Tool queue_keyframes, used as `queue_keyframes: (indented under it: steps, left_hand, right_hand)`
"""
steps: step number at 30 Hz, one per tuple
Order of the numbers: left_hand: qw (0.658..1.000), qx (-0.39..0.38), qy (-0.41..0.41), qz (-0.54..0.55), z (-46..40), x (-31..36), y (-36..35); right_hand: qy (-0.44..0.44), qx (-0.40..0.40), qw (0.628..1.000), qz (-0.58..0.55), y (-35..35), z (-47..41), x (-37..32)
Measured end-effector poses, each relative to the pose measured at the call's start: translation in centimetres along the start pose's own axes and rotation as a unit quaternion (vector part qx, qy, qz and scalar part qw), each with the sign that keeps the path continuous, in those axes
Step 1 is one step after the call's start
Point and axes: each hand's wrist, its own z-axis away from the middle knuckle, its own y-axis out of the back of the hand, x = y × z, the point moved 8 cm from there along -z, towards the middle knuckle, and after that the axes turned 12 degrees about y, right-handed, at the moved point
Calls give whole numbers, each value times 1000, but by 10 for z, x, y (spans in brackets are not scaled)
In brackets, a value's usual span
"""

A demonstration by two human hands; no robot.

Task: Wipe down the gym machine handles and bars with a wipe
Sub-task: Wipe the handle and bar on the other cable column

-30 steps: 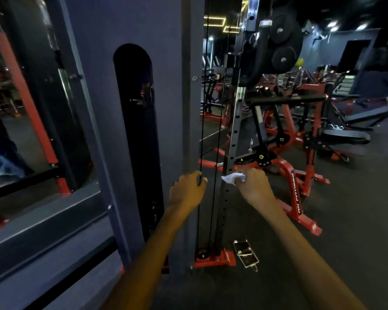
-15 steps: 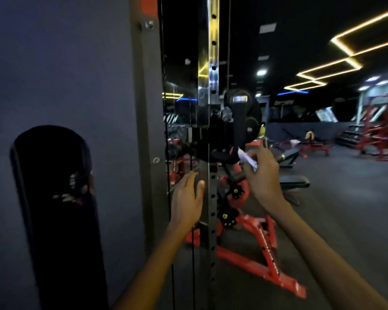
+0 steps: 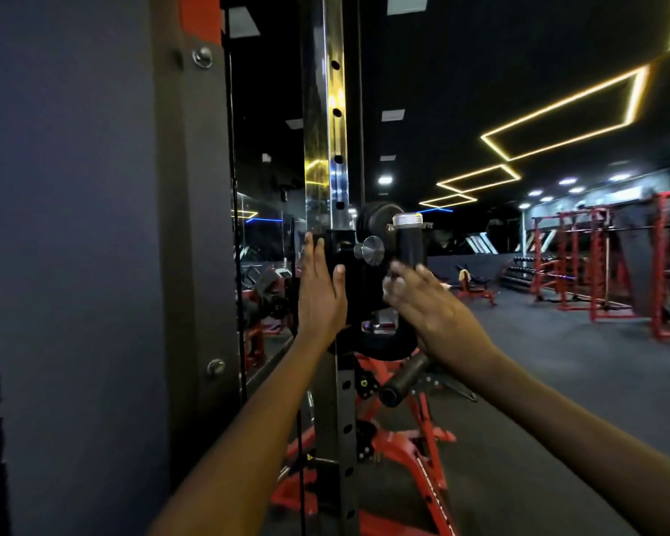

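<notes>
Dark gym floor (image 3: 557, 381); red machine frames (image 3: 403, 450) standing on it.
</notes>
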Motion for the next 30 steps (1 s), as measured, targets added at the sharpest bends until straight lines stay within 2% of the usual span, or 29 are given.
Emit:
queue_keyframes:
  steps: [4, 7, 10, 17, 20, 22, 24, 26, 30]
  left_hand:
    - [999, -34, -10, -3, -9, -14, -23]
    - [999, -32, -22, 3, -10, -18, -30]
    - [997, -41, -57, 13, -8, -17, -32]
    - [992, -49, -119, 0, -6, -20, -35]
    - [991, -50, -122, -1, -7, -21, -36]
    - [992, -44, -122, -1, -6, -21, -36]
    - [991, -38, -127, -4, -5, -21, -36]
    - [991, -34, -132, -6, -6, -22, -37]
    - [991, -22, -132, 9, -4, -23, -38]
  right_hand:
    - [41, -12, 999, 2, 17, 0, -20]
    - [-23, 2, 999, 40, 35, -37, 19]
    - [-47, -63, 993, 88, 24, -49, 40]
    - [9, -146, 987, 67, -8, 2, -46]
    - [-46, -82, 991, 99, 24, -40, -7]
    - [-85, -100, 982, 137, 38, -60, 31]
    - [-71, -149, 975, 150, 31, -52, 47]
    - [-66, -193, 971, 125, 10, -21, 32]
    - [-10, -170, 984, 46, -11, 32, -41]
